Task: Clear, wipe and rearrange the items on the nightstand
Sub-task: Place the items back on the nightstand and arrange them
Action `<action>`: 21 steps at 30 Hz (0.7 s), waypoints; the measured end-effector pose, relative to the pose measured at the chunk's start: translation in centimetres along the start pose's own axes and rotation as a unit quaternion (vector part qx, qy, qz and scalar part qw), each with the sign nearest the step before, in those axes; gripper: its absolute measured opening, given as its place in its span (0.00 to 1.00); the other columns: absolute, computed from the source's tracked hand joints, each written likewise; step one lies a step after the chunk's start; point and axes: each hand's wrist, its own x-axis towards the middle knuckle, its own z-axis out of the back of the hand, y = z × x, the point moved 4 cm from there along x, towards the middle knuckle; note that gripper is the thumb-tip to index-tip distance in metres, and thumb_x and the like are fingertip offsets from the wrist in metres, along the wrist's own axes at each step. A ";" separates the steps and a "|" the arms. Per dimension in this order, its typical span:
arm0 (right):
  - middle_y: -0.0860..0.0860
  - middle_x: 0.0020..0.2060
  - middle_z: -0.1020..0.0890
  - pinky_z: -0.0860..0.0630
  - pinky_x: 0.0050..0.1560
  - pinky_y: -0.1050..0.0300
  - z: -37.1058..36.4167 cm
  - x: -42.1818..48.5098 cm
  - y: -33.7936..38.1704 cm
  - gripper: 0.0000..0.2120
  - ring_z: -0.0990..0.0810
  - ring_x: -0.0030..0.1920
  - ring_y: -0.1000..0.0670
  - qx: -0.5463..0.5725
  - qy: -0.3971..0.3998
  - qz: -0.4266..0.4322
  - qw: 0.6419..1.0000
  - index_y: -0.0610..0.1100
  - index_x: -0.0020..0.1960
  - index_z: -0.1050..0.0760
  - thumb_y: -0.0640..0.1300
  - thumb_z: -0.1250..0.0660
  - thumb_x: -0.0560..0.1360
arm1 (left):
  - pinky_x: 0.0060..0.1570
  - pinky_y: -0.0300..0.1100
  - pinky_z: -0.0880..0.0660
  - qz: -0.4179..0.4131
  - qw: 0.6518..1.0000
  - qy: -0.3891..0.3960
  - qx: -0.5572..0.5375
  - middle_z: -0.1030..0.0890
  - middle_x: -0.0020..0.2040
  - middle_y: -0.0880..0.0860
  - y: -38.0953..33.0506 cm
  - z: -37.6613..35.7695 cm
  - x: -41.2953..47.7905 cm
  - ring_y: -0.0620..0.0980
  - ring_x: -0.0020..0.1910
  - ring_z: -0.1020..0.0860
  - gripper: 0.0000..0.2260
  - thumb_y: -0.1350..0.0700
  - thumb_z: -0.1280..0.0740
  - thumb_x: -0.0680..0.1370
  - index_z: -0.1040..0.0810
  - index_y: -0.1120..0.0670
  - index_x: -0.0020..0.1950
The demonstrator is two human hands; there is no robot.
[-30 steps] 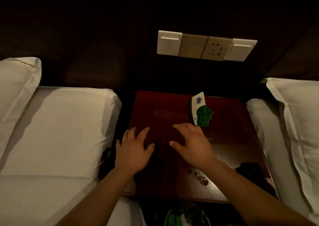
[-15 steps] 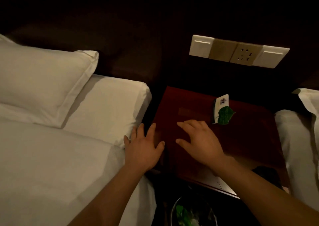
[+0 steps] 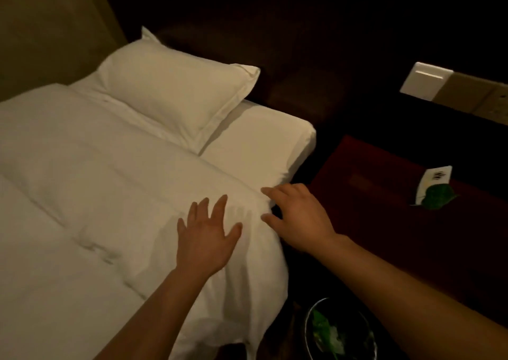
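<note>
The dark red wooden nightstand (image 3: pixel 384 216) stands at the right between the bed and the wall. On its far part a white card with a green leaf (image 3: pixel 434 192) stands up. My left hand (image 3: pixel 206 236) lies over the white duvet (image 3: pixel 110 208) with fingers spread and holds nothing. My right hand (image 3: pixel 297 216) hovers at the duvet's right edge, beside the nightstand's left side, fingers loosely extended and empty.
A white pillow (image 3: pixel 176 90) lies at the head of the bed. A wall panel of switches (image 3: pixel 428 84) sits above the nightstand. A round waste bin (image 3: pixel 338 332) with green and white litter stands on the floor below the nightstand's front.
The view has swung left towards the bed. Both hands have moved left off the nightstand; the left one is now over the duvet, the right at its edge.
</note>
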 end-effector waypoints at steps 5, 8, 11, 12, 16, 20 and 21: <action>0.52 0.66 0.25 0.29 0.62 0.49 -3.0 2.0 8.4 0.27 0.31 0.64 0.46 -0.007 0.020 0.072 0.997 0.54 0.73 0.35 0.60 0.38 0.76 | 0.75 0.62 0.44 0.073 0.997 -0.029 -0.004 0.41 0.80 0.56 8.8 2.3 -3.4 0.57 0.80 0.46 0.32 0.34 0.46 0.79 0.46 0.43 0.80; 0.52 0.64 0.24 0.29 0.60 0.50 -5.0 2.7 13.5 0.26 0.30 0.64 0.45 -0.005 0.031 0.097 0.995 0.55 0.73 0.34 0.59 0.37 0.76 | 0.74 0.63 0.43 0.107 0.994 -0.031 -0.003 0.41 0.80 0.57 13.8 3.4 -5.6 0.58 0.80 0.46 0.32 0.34 0.46 0.79 0.47 0.44 0.81; 0.52 0.64 0.23 0.28 0.57 0.50 -7.2 3.0 19.4 0.26 0.29 0.63 0.45 -0.005 0.046 0.141 0.989 0.54 0.72 0.33 0.58 0.36 0.76 | 0.75 0.63 0.45 0.145 0.989 -0.042 -0.010 0.42 0.81 0.57 18.8 4.7 -8.1 0.59 0.80 0.46 0.32 0.34 0.46 0.79 0.47 0.43 0.80; 0.52 0.64 0.23 0.28 0.57 0.50 -7.8 3.1 21.3 0.26 0.29 0.63 0.45 -0.003 0.050 0.153 0.987 0.54 0.72 0.33 0.58 0.36 0.76 | 0.75 0.63 0.45 0.154 0.987 -0.045 -0.010 0.42 0.81 0.57 20.5 5.1 -9.0 0.59 0.80 0.46 0.32 0.34 0.46 0.79 0.47 0.43 0.80; 0.51 0.63 0.23 0.27 0.57 0.49 -10.4 3.2 28.8 0.26 0.29 0.63 0.45 0.006 0.065 0.203 0.977 0.54 0.72 0.33 0.58 0.36 0.76 | 0.76 0.63 0.47 0.205 0.977 -0.051 -0.017 0.44 0.81 0.56 27.3 6.7 -12.6 0.58 0.81 0.49 0.32 0.34 0.47 0.79 0.49 0.44 0.81; 0.52 0.62 0.22 0.26 0.55 0.50 -13.2 2.9 36.2 0.26 0.28 0.61 0.45 0.013 0.078 0.249 0.965 0.53 0.71 0.32 0.58 0.36 0.76 | 0.76 0.62 0.49 0.258 0.963 -0.065 -0.029 0.45 0.81 0.56 34.0 7.6 -16.6 0.57 0.81 0.50 0.32 0.34 0.47 0.79 0.50 0.42 0.81; 0.51 0.62 0.22 0.26 0.55 0.50 -14.0 2.7 37.9 0.25 0.28 0.61 0.45 0.016 0.082 0.260 0.962 0.53 0.71 0.32 0.57 0.35 0.76 | 0.76 0.62 0.49 0.269 0.960 -0.068 -0.030 0.44 0.81 0.56 35.5 7.7 -17.7 0.57 0.81 0.49 0.33 0.33 0.47 0.79 0.50 0.42 0.81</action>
